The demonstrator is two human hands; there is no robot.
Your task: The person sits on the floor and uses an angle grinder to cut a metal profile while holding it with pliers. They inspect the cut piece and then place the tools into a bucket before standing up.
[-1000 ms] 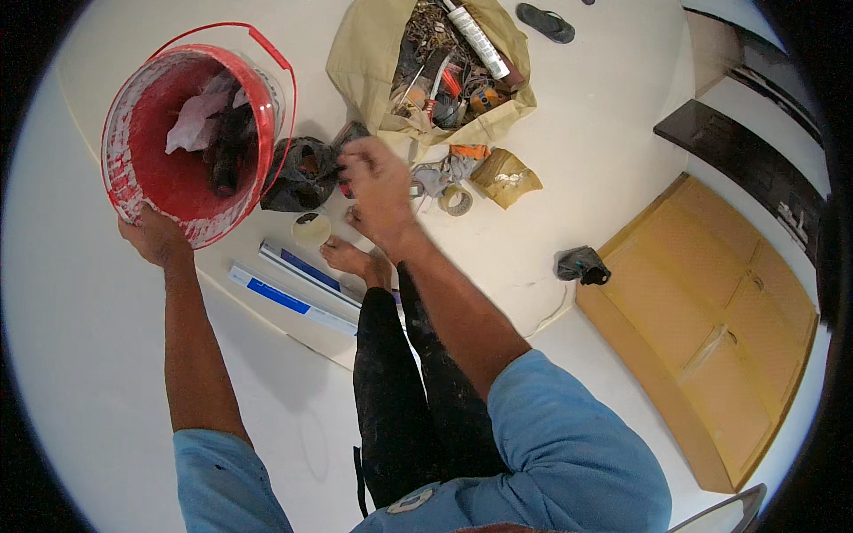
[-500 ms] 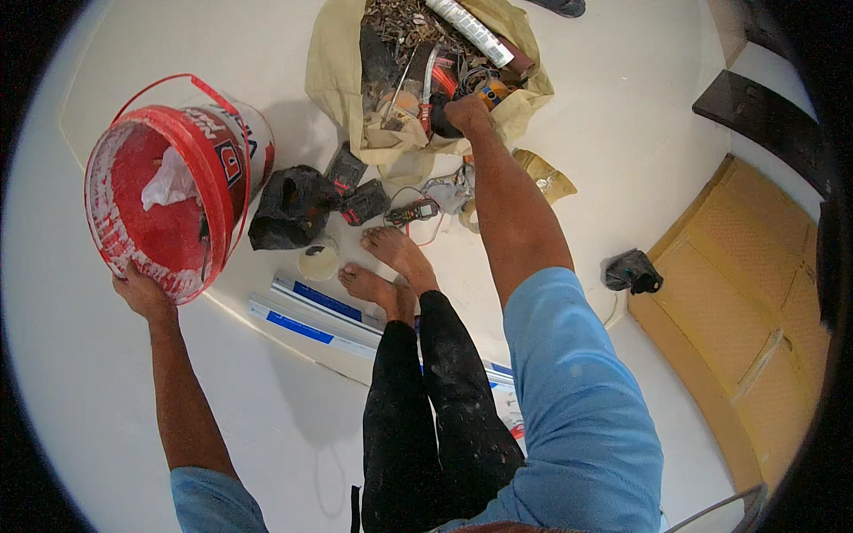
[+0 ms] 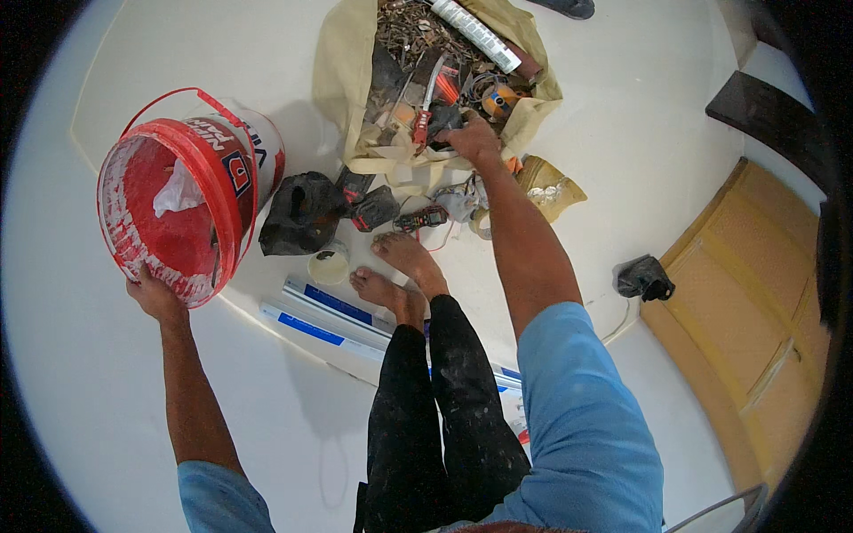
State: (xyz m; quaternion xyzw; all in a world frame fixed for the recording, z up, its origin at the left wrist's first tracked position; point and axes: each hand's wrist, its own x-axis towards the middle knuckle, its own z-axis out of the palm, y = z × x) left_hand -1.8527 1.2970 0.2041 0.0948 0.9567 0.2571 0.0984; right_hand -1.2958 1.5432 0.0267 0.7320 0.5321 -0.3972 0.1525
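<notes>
At the left, my left hand (image 3: 158, 295) grips the lower rim of a tipped red and white paint bucket (image 3: 233, 173). Its mouth faces me, showing white residue and a crumpled white plastic scrap (image 3: 178, 191) inside. My right hand (image 3: 475, 140) reaches into a beige fabric bag (image 3: 342, 89), thumb and fingers apart around a dark bundle (image 3: 444, 123); no firm grip shows. Beside that hand lie a red-handled saw (image 3: 423, 123) and an orange roll (image 3: 500, 102). Small brown screws or scraps (image 3: 413, 40) and a white sealant tube (image 3: 477, 35) fill the far part.
Near my feet are a black bag (image 3: 300, 209), power tool batteries (image 3: 373, 209), a clamp meter (image 3: 420, 218), a pale cup (image 3: 329, 265) and blue-labelled white strips (image 3: 333, 311). A gold packet (image 3: 546, 188) lies right of the bag; cardboard (image 3: 746, 284) stands far right.
My right hand has drawn slightly nearer to me within the bag, its thumb now spread from the fingers. My left hand keeps its hold on the bucket; the whole view has shifted slightly.
</notes>
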